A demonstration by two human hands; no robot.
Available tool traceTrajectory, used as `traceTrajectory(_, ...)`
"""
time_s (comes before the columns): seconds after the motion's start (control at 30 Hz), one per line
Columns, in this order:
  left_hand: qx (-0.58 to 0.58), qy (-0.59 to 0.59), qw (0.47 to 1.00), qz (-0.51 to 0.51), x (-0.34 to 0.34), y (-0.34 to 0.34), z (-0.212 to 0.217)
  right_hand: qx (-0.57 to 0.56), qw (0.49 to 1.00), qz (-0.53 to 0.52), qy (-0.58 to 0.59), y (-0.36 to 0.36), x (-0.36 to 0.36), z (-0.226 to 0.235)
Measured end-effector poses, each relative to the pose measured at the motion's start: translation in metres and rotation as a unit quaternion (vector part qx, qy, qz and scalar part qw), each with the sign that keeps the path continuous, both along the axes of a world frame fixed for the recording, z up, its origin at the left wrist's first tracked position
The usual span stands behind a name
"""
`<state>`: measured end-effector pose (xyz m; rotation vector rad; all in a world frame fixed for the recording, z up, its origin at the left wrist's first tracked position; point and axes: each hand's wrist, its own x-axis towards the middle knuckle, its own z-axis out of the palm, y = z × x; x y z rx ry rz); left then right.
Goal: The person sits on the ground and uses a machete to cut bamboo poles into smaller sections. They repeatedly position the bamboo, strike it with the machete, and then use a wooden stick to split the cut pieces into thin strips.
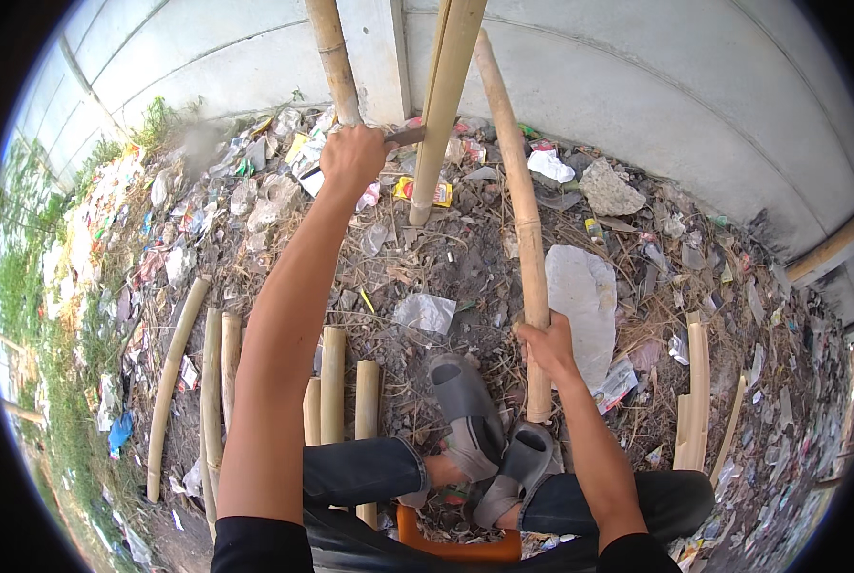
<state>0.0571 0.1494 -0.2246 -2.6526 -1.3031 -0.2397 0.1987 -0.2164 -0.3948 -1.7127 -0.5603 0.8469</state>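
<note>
My left hand (354, 158) is closed around a knife, its handle mostly hidden by my fingers. The knife's dark blade (408, 137) reaches right and meets an upright bamboo pole (436, 143), whose upper part has a lengthwise split. Just beyond my left knuckles, another bamboo pole (331, 57) rises toward the wall. My right hand (549, 346) grips the lower part of a bamboo stick (522, 205), which slants up and away, its near end close to my shoes. Whether the stick touches the split pole cannot be told.
Cut bamboo pieces (333, 382) stand or lie at my left, and split lengths (694, 392) at my right. A pale concrete wall (637, 76) closes the far side. Litter and dry stalks cover the ground around a flat stone slab (579, 306). An orange seat (460, 546) is under me.
</note>
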Motion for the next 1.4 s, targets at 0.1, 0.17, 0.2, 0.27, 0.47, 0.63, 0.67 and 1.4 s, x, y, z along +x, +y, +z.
traceTrajectory(0.1, -0.038, -0.026, 0.998, 0.033, -0.004, -0.001, -0.032, 0.112, 0.988, -0.072, -0.076, 0.014, 0.031, 0.095)
traceTrajectory(0.17, -0.043, -0.063, 0.996, 0.044, -0.006, 0.002, -0.067, 0.255, 0.955, -0.121, -0.087, 0.027, 0.055, 0.174)
traceTrajectory(0.2, -0.044, -0.071, 0.996, 0.036, -0.002, 0.002, -0.071, 0.320, 0.929, -0.157, -0.101, 0.028, 0.062, 0.217)
traceTrajectory(0.27, -0.051, -0.077, 0.995, 0.024, -0.001, -0.001, -0.079, 0.426, 0.882, -0.167, -0.116, 0.021, 0.082, 0.286)
traceTrajectory(0.47, -0.047, -0.086, 0.995, 0.017, 0.002, 0.016, -0.079, 0.436, 0.883, -0.168, -0.045, 0.057, 0.039, 0.175)
traceTrajectory(0.63, -0.014, -0.011, 1.000, 0.004, 0.002, 0.026, -0.071, -0.099, 0.993, 0.040, 0.052, 0.030, -0.021, -0.036)
traceTrajectory(0.67, -0.007, -0.002, 1.000, 0.003, 0.003, 0.028, -0.068, -0.074, 0.995, 0.027, 0.059, 0.027, -0.014, -0.040)
traceTrajectory(1.4, -0.110, -0.040, 0.991, 0.059, -0.001, 0.025, -0.168, -0.198, 0.970, 0.077, 0.116, 0.004, -0.032, -0.058)
